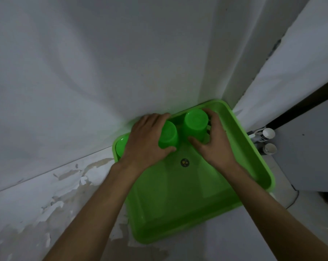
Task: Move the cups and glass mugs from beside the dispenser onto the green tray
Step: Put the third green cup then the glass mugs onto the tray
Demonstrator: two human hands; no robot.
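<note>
Both hands are down in the far end of the green tray right now, each one wrapped around a green cup. The left hand grips the left green cup, fingers curled over its far side and the thumb hooked under its near edge; that cup sits bottom-up and leans a little toward the camera. The right hand holds the right green cup, thumb reaching across its near side and fingers curved around the far side. This one is also upside down, flat base showing on top, and it looks upright. The two cups stand just beside each other with a narrow gap between them, both over the tray's far portion, close to the white wall.

The tray lies at an angle in the corner, its far rim against the wall. A small round dark sticker sits on the tray floor, near the middle, just in front of the hands. Under the left hand, another green shape shows at the tray's left corner; what it is cannot be told.

Off to the right, beyond the tray rim, two small white cups sit stacked one above the other against a grey surface. The floor at the lower left shows peeling, patchy paint.
</note>
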